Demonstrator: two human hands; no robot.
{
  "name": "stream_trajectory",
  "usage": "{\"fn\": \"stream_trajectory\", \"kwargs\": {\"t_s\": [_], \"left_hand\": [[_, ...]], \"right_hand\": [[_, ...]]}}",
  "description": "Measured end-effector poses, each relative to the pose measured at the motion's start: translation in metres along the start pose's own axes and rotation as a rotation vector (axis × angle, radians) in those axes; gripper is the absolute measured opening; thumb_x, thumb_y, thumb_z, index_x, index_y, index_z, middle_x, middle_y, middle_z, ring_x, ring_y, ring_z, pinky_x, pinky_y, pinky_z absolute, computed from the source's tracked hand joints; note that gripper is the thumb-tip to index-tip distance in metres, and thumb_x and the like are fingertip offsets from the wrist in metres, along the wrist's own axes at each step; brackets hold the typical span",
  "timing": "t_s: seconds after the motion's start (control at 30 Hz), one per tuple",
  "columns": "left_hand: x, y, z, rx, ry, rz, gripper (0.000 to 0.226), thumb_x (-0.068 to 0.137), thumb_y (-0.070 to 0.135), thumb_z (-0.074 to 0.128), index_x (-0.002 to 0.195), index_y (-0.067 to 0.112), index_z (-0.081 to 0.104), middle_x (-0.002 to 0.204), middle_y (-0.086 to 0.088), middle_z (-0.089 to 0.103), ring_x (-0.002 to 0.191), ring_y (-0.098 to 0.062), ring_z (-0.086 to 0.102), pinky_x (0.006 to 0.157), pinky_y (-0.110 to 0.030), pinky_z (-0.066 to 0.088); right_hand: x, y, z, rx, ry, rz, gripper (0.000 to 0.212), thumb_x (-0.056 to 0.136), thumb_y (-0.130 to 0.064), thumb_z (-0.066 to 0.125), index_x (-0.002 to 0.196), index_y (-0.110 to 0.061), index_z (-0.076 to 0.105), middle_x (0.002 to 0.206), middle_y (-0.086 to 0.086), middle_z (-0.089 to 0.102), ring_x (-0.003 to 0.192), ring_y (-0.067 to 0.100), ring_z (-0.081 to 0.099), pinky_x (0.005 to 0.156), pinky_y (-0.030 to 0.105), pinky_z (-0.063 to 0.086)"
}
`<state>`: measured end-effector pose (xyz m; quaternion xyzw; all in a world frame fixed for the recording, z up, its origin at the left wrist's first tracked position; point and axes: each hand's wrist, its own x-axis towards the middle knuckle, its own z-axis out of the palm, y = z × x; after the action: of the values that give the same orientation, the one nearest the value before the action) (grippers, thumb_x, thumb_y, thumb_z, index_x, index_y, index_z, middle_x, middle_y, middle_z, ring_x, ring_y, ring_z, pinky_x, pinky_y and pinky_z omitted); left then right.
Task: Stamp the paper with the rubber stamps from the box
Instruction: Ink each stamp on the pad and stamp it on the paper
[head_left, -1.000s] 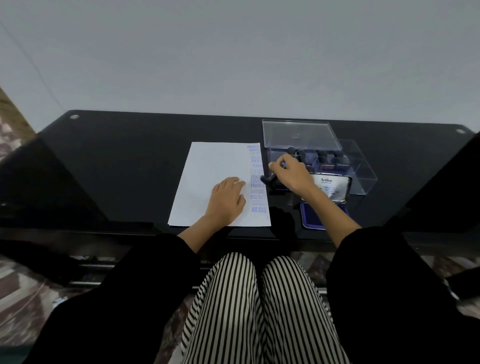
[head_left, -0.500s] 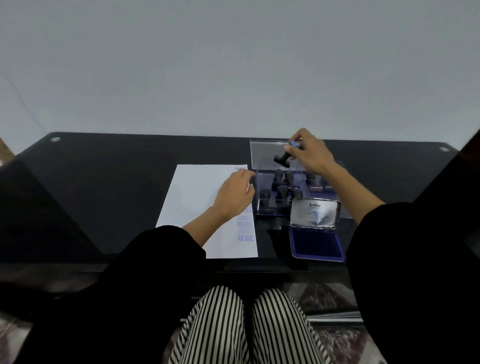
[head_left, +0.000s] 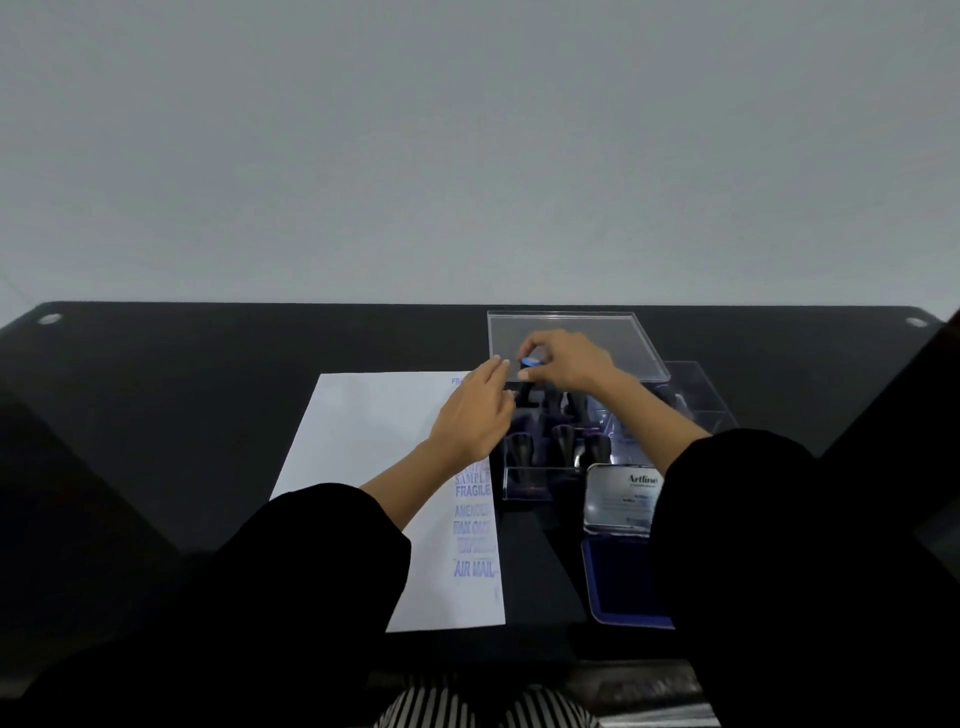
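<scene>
A white sheet of paper (head_left: 374, 467) lies on the black table, with several blue stamp prints down its right edge. Right of it stands a clear plastic box (head_left: 540, 475) holding several black rubber stamps. My right hand (head_left: 563, 361) pinches a black stamp (head_left: 529, 376) by its blue-labelled base, holding it upside down above the box's far left corner. My left hand (head_left: 475, 410) hovers over the paper's right edge, fingers straight, tips close to the stamp. An open blue ink pad (head_left: 621, 587) with a silver Artline lid lies near the box's front right.
The box's clear lid (head_left: 613, 332) lies behind the box. The black glass table (head_left: 182, 395) runs to a grey wall at the back. My black sleeves cover the table's near edge.
My right hand has brought the stamp down and left, from above the lid to above the box's far left corner. My left hand has reached forward toward it. The camera has tilted up.
</scene>
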<state>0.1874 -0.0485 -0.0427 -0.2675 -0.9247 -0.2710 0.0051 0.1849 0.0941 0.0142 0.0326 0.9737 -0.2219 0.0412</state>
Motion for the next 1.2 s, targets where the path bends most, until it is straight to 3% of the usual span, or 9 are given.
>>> {"fn": "stream_trajectory", "kwargs": {"t_s": [0.1,0.27,0.5,0.73,1.0,1.2], "left_hand": [[0.001,-0.002,0.002,-0.033,-0.007,-0.003,0.05,0.101,0.021,0.028,0.148,0.006,0.018,0.157,-0.007,0.016,0.146,-0.017,0.014,0.118,-0.026,0.015],[0.001,-0.004,0.003,-0.035,-0.005,0.004,0.05,0.101,0.022,0.028,0.148,0.008,0.018,0.157,-0.006,0.017,0.146,-0.016,0.015,0.117,-0.025,0.015],[0.001,-0.003,0.002,-0.006,-0.016,-0.001,0.05,0.101,0.024,0.027,0.148,0.008,0.018,0.157,-0.006,0.017,0.146,-0.017,0.014,0.117,-0.025,0.014],[0.0,-0.001,-0.003,0.055,-0.054,-0.001,0.051,0.102,0.024,0.027,0.148,0.007,0.017,0.157,-0.007,0.015,0.146,-0.019,0.013,0.118,-0.028,0.013],[-0.003,0.008,-0.01,0.105,-0.052,0.02,0.051,0.101,0.023,0.028,0.147,0.005,0.018,0.157,-0.009,0.016,0.146,-0.021,0.014,0.119,-0.031,0.014],[-0.007,0.027,-0.008,0.087,-0.029,0.114,0.048,0.101,0.022,0.029,0.147,0.007,0.023,0.156,-0.007,0.02,0.146,-0.019,0.016,0.118,-0.027,0.012]], "right_hand": [[0.006,-0.001,0.005,-0.032,-0.041,0.047,0.042,0.087,-0.033,0.063,0.12,-0.011,0.046,0.121,0.01,0.06,0.107,0.026,0.057,0.085,0.035,0.043],[0.009,-0.007,0.009,-0.076,0.004,0.065,0.036,0.09,-0.035,0.059,0.115,-0.01,0.049,0.117,0.009,0.063,0.106,0.025,0.059,0.089,0.037,0.044],[0.005,-0.01,0.022,-0.125,0.035,0.117,0.033,0.089,-0.034,0.06,0.108,-0.007,0.064,0.11,0.01,0.067,0.103,0.027,0.062,0.079,0.032,0.043],[-0.006,-0.005,0.022,-0.159,0.054,0.109,0.036,0.089,-0.038,0.059,0.118,-0.017,0.057,0.12,0.006,0.062,0.112,0.025,0.057,0.086,0.034,0.044],[-0.031,0.008,-0.008,-0.079,0.169,0.108,0.02,0.088,-0.027,0.061,0.106,-0.017,0.062,0.113,0.004,0.065,0.103,0.023,0.06,0.074,0.028,0.041],[-0.06,0.022,-0.014,-0.241,0.116,0.173,0.016,0.087,-0.029,0.063,0.094,-0.015,0.067,0.101,0.006,0.069,0.096,0.025,0.064,0.071,0.029,0.043]]}}
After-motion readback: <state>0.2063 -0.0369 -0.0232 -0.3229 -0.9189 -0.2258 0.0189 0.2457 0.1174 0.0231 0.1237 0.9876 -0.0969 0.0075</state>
